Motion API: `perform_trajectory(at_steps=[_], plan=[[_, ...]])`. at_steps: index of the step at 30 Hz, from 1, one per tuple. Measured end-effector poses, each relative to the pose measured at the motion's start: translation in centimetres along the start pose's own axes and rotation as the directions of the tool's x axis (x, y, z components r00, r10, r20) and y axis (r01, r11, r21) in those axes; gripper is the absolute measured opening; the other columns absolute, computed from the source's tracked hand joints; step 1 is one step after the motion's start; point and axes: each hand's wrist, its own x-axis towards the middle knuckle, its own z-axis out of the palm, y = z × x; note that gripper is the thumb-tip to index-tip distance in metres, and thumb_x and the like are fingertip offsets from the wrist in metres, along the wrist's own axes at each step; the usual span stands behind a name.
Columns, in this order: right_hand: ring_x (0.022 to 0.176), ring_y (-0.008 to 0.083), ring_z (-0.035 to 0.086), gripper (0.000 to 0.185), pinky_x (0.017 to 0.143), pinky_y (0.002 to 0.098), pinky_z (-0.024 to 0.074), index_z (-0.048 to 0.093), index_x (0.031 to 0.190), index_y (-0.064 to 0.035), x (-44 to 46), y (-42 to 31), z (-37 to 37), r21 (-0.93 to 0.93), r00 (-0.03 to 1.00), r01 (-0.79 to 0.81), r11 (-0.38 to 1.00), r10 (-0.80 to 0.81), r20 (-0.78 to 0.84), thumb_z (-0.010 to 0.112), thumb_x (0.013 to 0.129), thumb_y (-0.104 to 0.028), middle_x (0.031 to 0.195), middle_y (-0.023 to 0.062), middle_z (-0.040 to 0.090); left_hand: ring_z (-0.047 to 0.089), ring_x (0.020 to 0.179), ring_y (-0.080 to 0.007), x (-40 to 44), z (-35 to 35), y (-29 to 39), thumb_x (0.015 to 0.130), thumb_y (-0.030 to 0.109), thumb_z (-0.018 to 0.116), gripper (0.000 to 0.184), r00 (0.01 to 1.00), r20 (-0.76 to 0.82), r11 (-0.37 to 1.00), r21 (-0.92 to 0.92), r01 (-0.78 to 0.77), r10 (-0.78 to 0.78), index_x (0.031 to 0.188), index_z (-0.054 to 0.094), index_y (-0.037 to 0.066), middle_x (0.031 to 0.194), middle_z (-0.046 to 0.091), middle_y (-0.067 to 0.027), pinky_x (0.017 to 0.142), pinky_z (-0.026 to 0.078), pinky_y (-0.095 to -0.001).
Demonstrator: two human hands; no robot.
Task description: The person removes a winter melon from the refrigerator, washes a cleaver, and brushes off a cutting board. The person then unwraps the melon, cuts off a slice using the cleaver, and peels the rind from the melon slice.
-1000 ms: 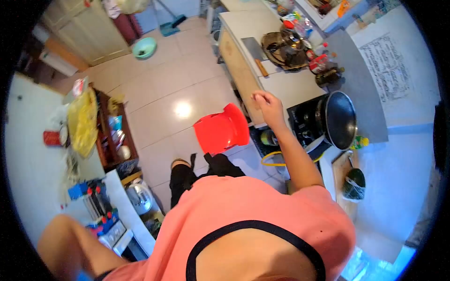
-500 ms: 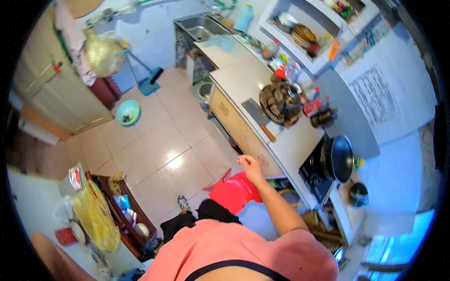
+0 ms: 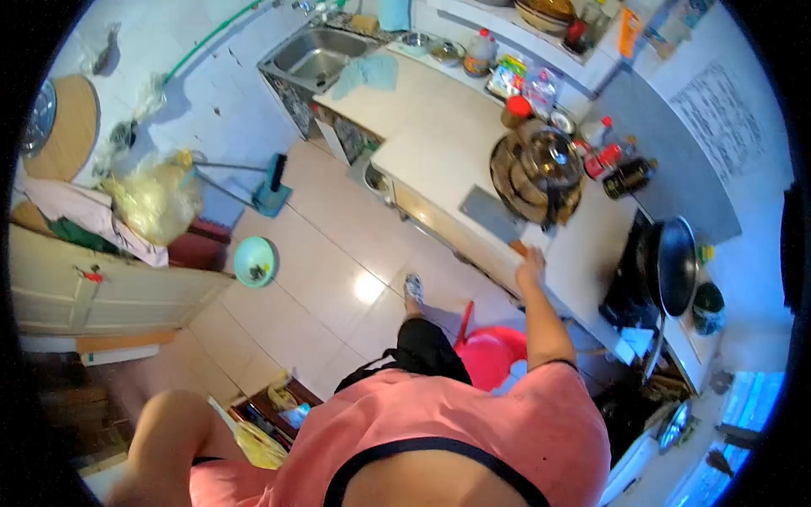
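Observation:
On the counter lies a cleaver point(image 3: 490, 211) with a wide grey blade and a wooden handle. My right hand point(image 3: 530, 265) is at the end of that handle, fingers closed around it. The blade rests flat beside a round dark rack point(image 3: 512, 169) that bears a glass-lidded pot point(image 3: 551, 159). On the left my bent left arm point(image 3: 173, 422) is raised and blurred; its hand cannot be made out.
A red plastic stool point(image 3: 486, 355) stands against the counter front. A black wok point(image 3: 676, 266) sits on the stove, its handle towards me. Several bottles point(image 3: 629, 177) line the wall. A turquoise basin point(image 3: 255, 262) is on the floor, and a metal sink point(image 3: 325, 57) lies at the far end.
My right hand has moved from beside the counter up to the cleaver's handle and closed on it. My body has stepped nearer the counter, and the view has turned.

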Motion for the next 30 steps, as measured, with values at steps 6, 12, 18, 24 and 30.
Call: perform_trajectory(at_steps=[6, 12, 18, 24, 30], plan=[[0.117, 0.0296, 0.045, 0.054, 0.100, 0.0466, 0.0324, 0.052, 0.119, -0.0071, 2.4, -0.6, -1.7, -0.227, 0.973, 0.076, 0.971, -0.022, 0.230, 0.070, 0.071, -0.024, 0.120, 0.0118, 0.052, 0.056, 0.110, -0.0218, -22.1, -4.9, -12.7, 0.086, 0.011, 0.051, 0.046, -0.104, -0.026, -0.107, 0.380, 0.919, -0.994, 0.131, 0.047, 0.002, 0.125, 0.053, -0.0129, 0.095, 0.043, -0.0350], [0.095, 0.0418, 0.055, 0.044, 0.083, 0.0492, 0.0454, 0.048, 0.108, -0.0024, 0.4, -6.2, -5.9, 0.075, 0.772, 0.078, 0.994, -0.107, 0.627, 0.067, 0.072, -0.021, 0.105, 0.0221, 0.056, 0.061, 0.096, -0.0195, -41.3, -12.5, -9.7, 0.093, 0.021, 0.056, 0.043, -0.785, -0.192, -0.807, 0.096, 0.583, -0.590, 0.131, 0.047, 0.000, 0.113, 0.061, -0.0113, 0.081, 0.047, -0.0303], [0.085, 0.0472, 0.059, 0.044, 0.073, 0.0529, 0.0459, 0.051, 0.105, -0.0034, 6.7, -28.2, -8.6, 0.348, 0.826, -0.047, 0.936, -0.160, 0.541, 0.062, 0.085, -0.041, 0.091, 0.0276, 0.062, 0.062, 0.096, -0.0176, -51.0, -14.0, -17.4, 0.093, 0.025, 0.056, 0.041, -0.872, -0.097, -0.872, -0.058, 0.486, -0.480, 0.128, 0.050, 0.004, 0.107, 0.064, -0.0072, 0.082, 0.047, -0.0299], [0.081, 0.0456, 0.060, 0.039, 0.068, 0.0519, 0.0468, 0.052, 0.109, -0.0059, 22.3, -58.2, -8.8, 0.654, 0.887, 0.169, 0.737, -0.403, 0.225, 0.048, 0.094, -0.041, 0.084, 0.0234, 0.063, 0.058, 0.108, -0.0203, -60.0, -9.6, -37.2, 0.094, 0.040, 0.053, 0.056, -0.741, 0.482, -0.866, -0.080, 0.494, -0.467, 0.135, 0.041, 0.003, 0.123, 0.057, -0.0114, 0.088, 0.048, -0.0330], [0.080, 0.0438, 0.061, 0.033, 0.068, 0.0520, 0.0476, 0.053, 0.111, -0.0057, 33.2, -75.2, -10.2, 0.506, 0.878, 0.371, 0.779, -0.472, 0.082, 0.039, 0.098, -0.033, 0.090, 0.0196, 0.066, 0.062, 0.094, -0.0186, -63.9, -7.2, -53.3, 0.094, 0.020, 0.054, 0.028, -0.607, 0.505, -0.763, -0.579, 0.288, -0.613, 0.119, 0.051, 0.007, 0.112, 0.062, -0.0065, 0.078, 0.052, -0.0347]])
